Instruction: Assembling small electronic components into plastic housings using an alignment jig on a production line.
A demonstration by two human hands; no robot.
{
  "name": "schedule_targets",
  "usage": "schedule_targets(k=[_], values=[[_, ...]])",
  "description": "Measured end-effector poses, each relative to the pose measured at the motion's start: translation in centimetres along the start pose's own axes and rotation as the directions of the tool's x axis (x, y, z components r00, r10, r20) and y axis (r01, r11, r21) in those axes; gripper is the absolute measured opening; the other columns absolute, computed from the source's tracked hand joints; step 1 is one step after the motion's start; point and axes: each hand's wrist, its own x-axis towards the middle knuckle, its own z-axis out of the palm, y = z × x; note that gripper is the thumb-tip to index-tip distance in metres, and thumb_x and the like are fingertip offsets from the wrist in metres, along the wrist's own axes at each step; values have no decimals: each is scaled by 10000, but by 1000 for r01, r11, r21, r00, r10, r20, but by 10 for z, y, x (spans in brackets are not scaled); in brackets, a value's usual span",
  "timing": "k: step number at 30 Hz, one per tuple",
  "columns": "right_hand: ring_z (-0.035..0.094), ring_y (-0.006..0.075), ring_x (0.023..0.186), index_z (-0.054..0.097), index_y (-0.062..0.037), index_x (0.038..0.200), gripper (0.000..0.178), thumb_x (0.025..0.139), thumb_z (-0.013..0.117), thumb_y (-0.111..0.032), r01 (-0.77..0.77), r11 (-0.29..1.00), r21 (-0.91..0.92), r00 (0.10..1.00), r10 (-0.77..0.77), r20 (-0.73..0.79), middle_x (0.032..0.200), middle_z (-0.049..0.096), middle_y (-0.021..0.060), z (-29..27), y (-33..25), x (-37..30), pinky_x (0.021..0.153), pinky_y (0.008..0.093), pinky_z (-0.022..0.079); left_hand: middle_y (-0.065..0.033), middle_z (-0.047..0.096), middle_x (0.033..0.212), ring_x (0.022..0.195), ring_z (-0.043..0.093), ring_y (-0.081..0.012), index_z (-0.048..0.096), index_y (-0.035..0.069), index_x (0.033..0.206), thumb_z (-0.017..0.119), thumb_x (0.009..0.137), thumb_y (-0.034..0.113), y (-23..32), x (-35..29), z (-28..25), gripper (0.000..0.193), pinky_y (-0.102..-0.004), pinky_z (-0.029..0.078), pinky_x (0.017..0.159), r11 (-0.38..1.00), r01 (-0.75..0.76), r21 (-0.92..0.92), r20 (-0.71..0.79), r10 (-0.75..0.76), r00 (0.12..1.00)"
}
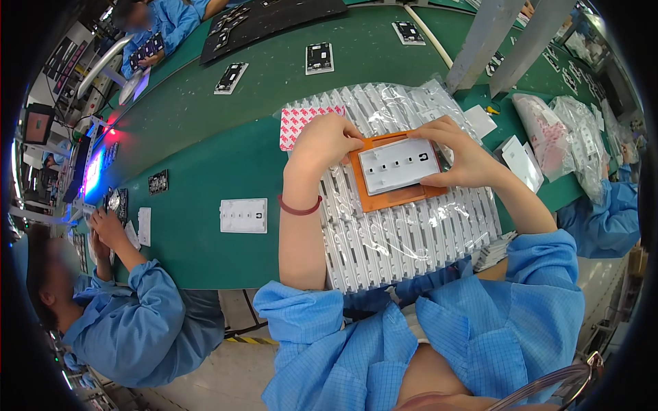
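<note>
A white plastic panel (399, 168), with a row of small dark slots, lies in an orange fixture (404, 198). The fixture rests on a plastic-wrapped tray of many white strips (373, 250). At the fixture's upper left corner, my left hand (327, 140) has thumb and fingers closed together; what they pinch, if anything, is too small to make out. Just beyond that hand lies a red-and-white patterned sheet (295, 123). My right hand (462, 152) grips the panel's right end, thumb on the near side and fingers on the far side.
Another white panel (244, 216) lies on the green bench (199, 253) to the left, near a dark circuit board (158, 182). Assembled units (319, 58) sit on the green surface ahead. Metal posts (483, 44) and bagged parts (545, 130) stand at right. A co-worker (137, 315) works at left.
</note>
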Motion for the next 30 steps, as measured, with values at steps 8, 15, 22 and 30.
schedule_targets(k=[8, 15, 22, 30], values=[[403, 264, 1096, 496, -60, 1191, 662, 592, 729, -218, -14, 999, -32, 1000, 14, 7, 1127, 497, 115, 2, -1, 0, 963, 367, 318, -97, 642, 692, 503, 624, -154, 645, -20, 837, 602, 749, 103, 0, 1, -1, 157, -249, 486, 517, 996, 46, -79, 31, -44, 999], [399, 274, 1095, 493, -55, 1186, 657, 602, 735, -236, 16, 997, -71, 1000, -15, 15, 1141, 485, 117, 3, -3, -1, 959, 374, 321, -103, 644, 702, 517, 632, -163, 645, -16, 834, 599, 752, 101, 1, 0, -1, 151, -250, 490, 513, 998, 42, -52, 39, -40, 998], [333, 298, 1187, 472, -47, 1198, 681, 612, 748, -258, 65, 996, 60, 996, -69, 57, 1264, 398, 125, 5, -11, -1, 986, 402, 294, -110, 645, 711, 519, 633, -164, 646, -15, 836, 598, 757, 102, 0, 0, -2, 149, -252, 493, 525, 998, 46, -52, 43, -44, 998], [447, 278, 1099, 488, -33, 1182, 523, 723, 671, -204, -13, 989, -146, 987, 36, 157, 1147, 513, 146, 6, -20, 16, 936, 353, 367, -104, 627, 728, 523, 619, -133, 627, -36, 887, 601, 766, 93, 2, -3, -3, 178, -214, 477, 489, 995, 57, -84, 75, -51, 996]])
